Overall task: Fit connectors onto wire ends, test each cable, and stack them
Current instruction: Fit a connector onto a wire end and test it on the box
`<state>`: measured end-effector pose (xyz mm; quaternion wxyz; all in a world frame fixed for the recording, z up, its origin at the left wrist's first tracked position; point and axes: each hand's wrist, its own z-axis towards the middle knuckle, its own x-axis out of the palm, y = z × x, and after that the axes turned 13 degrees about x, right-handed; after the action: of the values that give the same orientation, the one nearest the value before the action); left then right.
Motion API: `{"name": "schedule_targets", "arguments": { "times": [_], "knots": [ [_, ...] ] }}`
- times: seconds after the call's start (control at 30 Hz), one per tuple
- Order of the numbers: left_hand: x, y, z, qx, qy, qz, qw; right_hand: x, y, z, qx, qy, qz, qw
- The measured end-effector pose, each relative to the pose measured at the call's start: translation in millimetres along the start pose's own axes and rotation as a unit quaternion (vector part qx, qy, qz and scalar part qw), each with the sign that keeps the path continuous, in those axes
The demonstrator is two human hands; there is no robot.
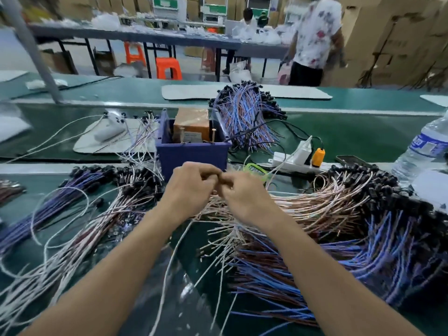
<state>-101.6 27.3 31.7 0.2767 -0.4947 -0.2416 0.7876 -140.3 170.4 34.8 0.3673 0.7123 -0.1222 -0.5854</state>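
My left hand (191, 187) and my right hand (242, 197) meet fingertip to fingertip just in front of the blue test box (191, 151). Their curled fingers pinch something small between them; blur hides what it is. A thin white wire (169, 263) trails down from under the hands toward me. Piles of cables with black connectors lie on both sides: white and pink ones at the left (101, 221), pink ones at the right (339, 204), blue ones at the far right (388, 263). Loose wire ends (254, 267) lie under my right forearm.
A finished bundle of blue cables (244, 112) lies behind the box. A white power strip (298, 161) with an orange plug sits to the right, a water bottle (421, 146) at the right edge. A person (315, 40) stands beyond the green bench.
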Motion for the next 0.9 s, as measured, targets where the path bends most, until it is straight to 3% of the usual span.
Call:
{"name": "schedule_targets", "arguments": {
  "times": [0.3,0.67,0.9],
  "knots": [
    [-92.7,75.3,-44.5,-0.102,-0.029,0.092,0.990,81.9,85.2,16.5,-0.010,0.109,0.020,0.994],
    [-162.5,142.1,-70.6,-0.251,-0.044,0.207,0.945,136.8,140.1,51.6,-0.032,0.128,-0.099,0.986],
    [-185.0,174.3,-74.8,-0.311,-0.064,0.187,0.930,161.8,171.2,79.4,-0.060,0.094,-0.104,0.988]
  ]
}}
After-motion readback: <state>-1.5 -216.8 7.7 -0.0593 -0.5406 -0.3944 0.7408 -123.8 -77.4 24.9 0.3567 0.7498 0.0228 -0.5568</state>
